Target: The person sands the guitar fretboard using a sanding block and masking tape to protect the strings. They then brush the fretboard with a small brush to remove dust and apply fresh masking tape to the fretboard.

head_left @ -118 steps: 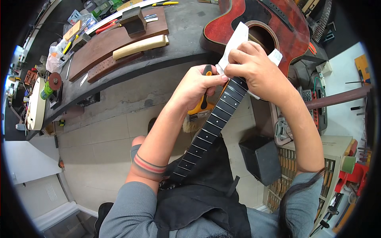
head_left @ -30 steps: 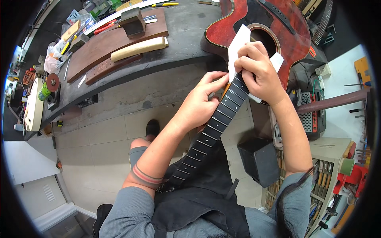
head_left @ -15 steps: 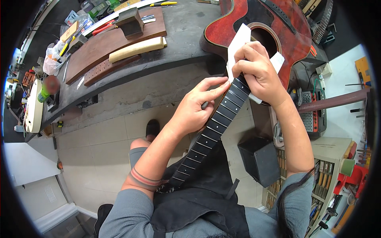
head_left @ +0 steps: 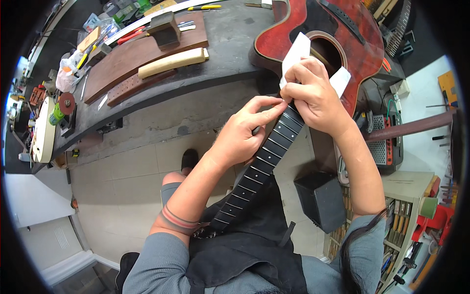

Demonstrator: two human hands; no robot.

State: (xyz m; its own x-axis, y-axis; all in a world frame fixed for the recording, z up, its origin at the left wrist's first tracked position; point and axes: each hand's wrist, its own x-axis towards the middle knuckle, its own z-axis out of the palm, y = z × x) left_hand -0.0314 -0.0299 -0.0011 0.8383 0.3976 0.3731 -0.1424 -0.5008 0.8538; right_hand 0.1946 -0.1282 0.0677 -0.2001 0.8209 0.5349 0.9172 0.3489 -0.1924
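A red acoustic guitar (head_left: 274, 41) lies with its body on the bench's right end, and its black fretboard (head_left: 262, 164) slants down toward my lap. White sheets (head_left: 297, 49) cover the top beside the soundhole and the neck end; another white flap (head_left: 340, 81) sticks out past my right hand. My right hand (head_left: 316, 100) is closed over the upper fretboard, fingers curled; whatever they grip is hidden. Against the fretboard's left edge, my left hand (head_left: 242, 130) has its thumb and forefinger together, touching the right fingertips. A dark rod-like piece (head_left: 256, 130) shows inside the left hand.
On the dark bench (head_left: 230, 36) lie a brown board (head_left: 112, 66), a pale wooden block (head_left: 171, 63), a dark block (head_left: 165, 30) and a yellow knife (head_left: 204, 7). A black box (head_left: 320, 201) stands right of the neck, near a tool cabinet (head_left: 401, 183).
My right hand has shifted slightly down and left, its fingers now closer to my left fingertips. The left hand stays at the neck's edge. The whole view has shifted slightly.
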